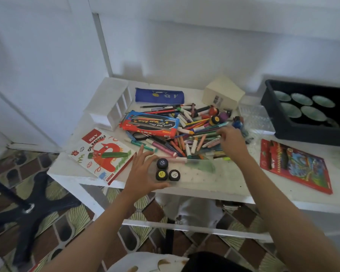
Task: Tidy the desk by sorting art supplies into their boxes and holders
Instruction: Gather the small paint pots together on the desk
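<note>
Three small black-capped paint pots [166,172] stand together at the desk's front edge. My left hand [141,172] is spread around their left side, thumb below and fingers above, touching or nearly touching them. A heap of crayons, markers and pens [192,134] covers the middle of the white desk [224,183]. My right hand [233,142] reaches into the heap's right side, fingers curled down among the crayons; what they hold is hidden. More paint pots [214,116] lie at the heap's back.
An oil pastels box [102,156] lies front left, a water colour box [151,124] and a blue pencil pouch [159,96] behind it. A white divided holder [114,107] stands back left, a cream box [223,93] back centre, a black tray [306,108] with cups and a red pencil pack [294,165] right.
</note>
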Demonstrator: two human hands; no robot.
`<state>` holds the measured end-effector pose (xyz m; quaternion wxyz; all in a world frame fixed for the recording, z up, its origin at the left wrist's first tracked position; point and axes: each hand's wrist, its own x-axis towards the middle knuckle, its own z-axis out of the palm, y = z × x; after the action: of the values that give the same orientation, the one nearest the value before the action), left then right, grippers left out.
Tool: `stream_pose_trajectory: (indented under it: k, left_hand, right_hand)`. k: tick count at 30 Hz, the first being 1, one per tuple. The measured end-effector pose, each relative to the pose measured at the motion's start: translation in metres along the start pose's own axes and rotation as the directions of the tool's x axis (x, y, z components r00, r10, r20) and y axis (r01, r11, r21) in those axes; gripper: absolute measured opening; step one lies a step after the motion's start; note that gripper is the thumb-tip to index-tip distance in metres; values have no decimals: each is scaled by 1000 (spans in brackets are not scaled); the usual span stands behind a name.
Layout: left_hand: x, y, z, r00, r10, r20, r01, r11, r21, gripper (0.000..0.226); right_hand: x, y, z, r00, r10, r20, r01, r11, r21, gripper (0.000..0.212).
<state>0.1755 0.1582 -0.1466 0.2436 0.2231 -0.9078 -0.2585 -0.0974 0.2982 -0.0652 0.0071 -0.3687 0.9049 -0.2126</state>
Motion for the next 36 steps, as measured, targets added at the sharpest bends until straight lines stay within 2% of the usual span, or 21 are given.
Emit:
stream_pose_trajectory:
  k: [2,4,6,11,13,15,17,19,21,25,29,36]
  left_hand:
    - [-1,-2,1,1000,-11,-17,11,999,-43,94]
    - [0,0,0,1000,-13,-16,12,999,-53,95]
    - [0,3,-1,1000,-28,-2,28,998,-64,95]
    - [-2,1,-1,999,-53,-8,52,995,-84,98]
    - [-1,1,0,999,-50,-8,49,996,-74,99]
    - [-1,2,0,999,-39,-21,38,998,-57,97]
    - [-1,2,0,999,-31,-32,29,998,-48,96]
    - [-1,1,0,999,-22,-36,21,999,-41,98]
    - [-1,0,1,999,-21,-33,20,999,-33,100]
    - [-1,1,0,999,-21,-25,21,1000,-20,100]
    - [0,0,1,999,-27,-25,27,1000,-13,100]
    - [-1,-2,1,999,-37,-19,37,999,-13,96]
  right_hand:
    - [17,17,-6,995,-5,98,28,972,-235,42]
    - [25,24,-11,976,16,217,66,928,-368,52]
    - [28,26,-12,966,8,257,99,911,-400,52]
    - [30,35,-9,966,-112,232,212,857,-469,53]
    - [30,39,-10,970,-185,158,232,895,-380,50]
    - [25,38,-13,983,-185,18,186,974,-127,43]
    - [13,29,-17,987,-121,-102,135,980,144,38]
    - [-2,14,-19,993,-55,-108,92,922,376,38]
    - [-18,-3,-18,1000,-13,0,11,841,541,41]
    - [-45,-39,-7,982,-49,185,-58,847,529,34]
    - [-66,-69,8,948,-74,310,-109,840,532,27]
    - [-81,-91,30,959,-59,276,-83,876,475,29]
